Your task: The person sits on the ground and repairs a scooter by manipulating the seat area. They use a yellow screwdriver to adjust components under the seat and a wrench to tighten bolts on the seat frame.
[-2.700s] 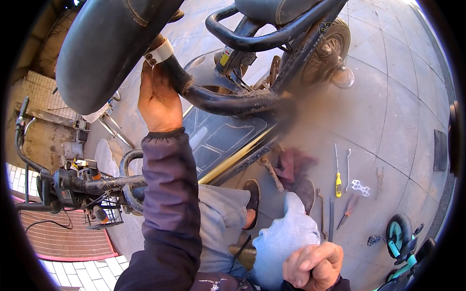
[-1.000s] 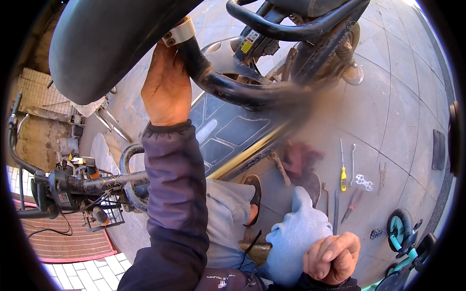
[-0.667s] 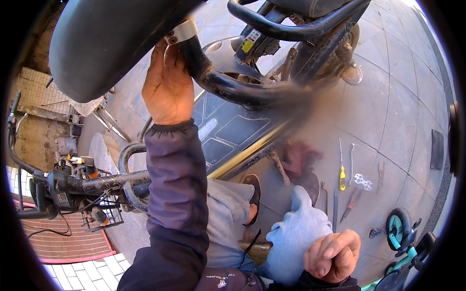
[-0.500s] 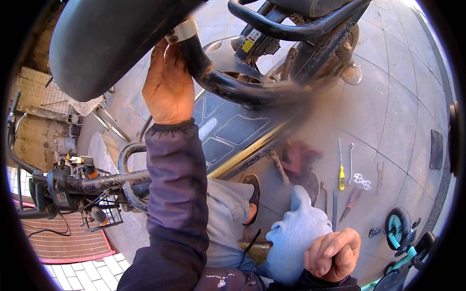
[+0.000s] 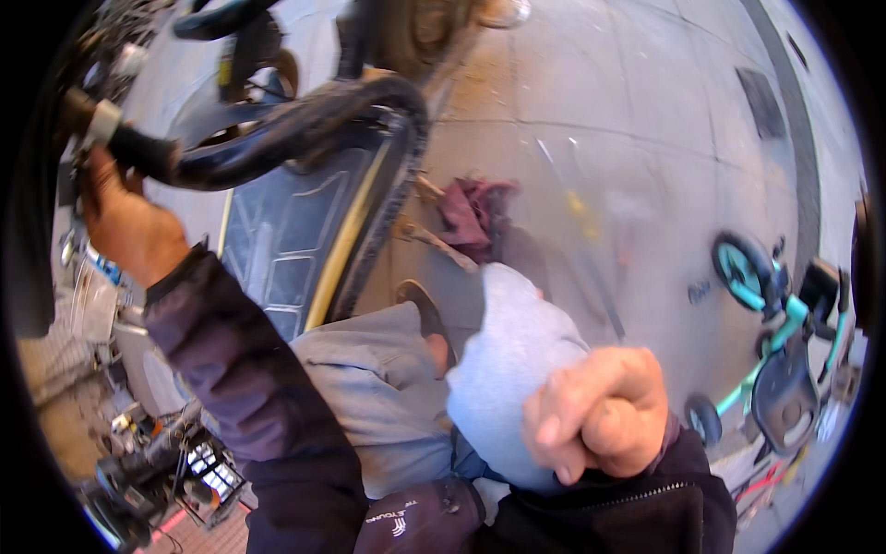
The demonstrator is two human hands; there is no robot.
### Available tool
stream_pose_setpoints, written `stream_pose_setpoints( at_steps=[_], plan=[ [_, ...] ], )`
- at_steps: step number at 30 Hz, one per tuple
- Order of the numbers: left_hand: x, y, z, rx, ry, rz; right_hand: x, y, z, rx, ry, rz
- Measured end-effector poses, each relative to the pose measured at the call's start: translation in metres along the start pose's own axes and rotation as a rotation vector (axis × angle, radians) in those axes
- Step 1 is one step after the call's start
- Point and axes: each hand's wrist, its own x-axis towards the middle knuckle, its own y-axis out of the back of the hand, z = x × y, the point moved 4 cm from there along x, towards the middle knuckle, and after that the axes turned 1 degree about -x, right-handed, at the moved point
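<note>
My left hand (image 5: 134, 222) reaches up at the left to a silver clamp (image 5: 103, 122) around the end of a black curved tube (image 5: 268, 148). Its thumb and fingers are closed against the clamp from below; the fingertips are partly hidden and blurred. The tube belongs to a scooter with a dark footboard (image 5: 286, 235) and a yellow edge strip. In front of my knee, my right hand (image 5: 600, 411) is closed, its fingers curled and thumb pressed in. What it holds, if anything, is hidden.
On the paving lie a maroon cloth (image 5: 475, 217) and a yellow-handled screwdriver (image 5: 580, 208), with other tools smeared by motion. At the right stands a small turquoise-and-black child's cycle (image 5: 784, 388). A dark flat mat (image 5: 760, 102) lies farther off.
The view has swung right, so the scooter and my left hand sit farther left in it. My left hand stays at the clamp. My right hand remains closed and appears larger, slightly higher.
</note>
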Motion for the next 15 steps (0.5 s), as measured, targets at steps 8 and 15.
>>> stream_pose_setpoints(
  at_steps=[8, 15],
  plan=[
    [-0.012, -0.014, 0.009, 0.049, -0.069, -0.056, -0.031, 0.097, -0.003, -0.149, -0.023, 0.665],
    [-0.009, -0.013, 0.008, 0.234, -0.179, -0.166, -0.061, 0.233, 0.059, -0.332, -0.198, 0.865]
  ],
)
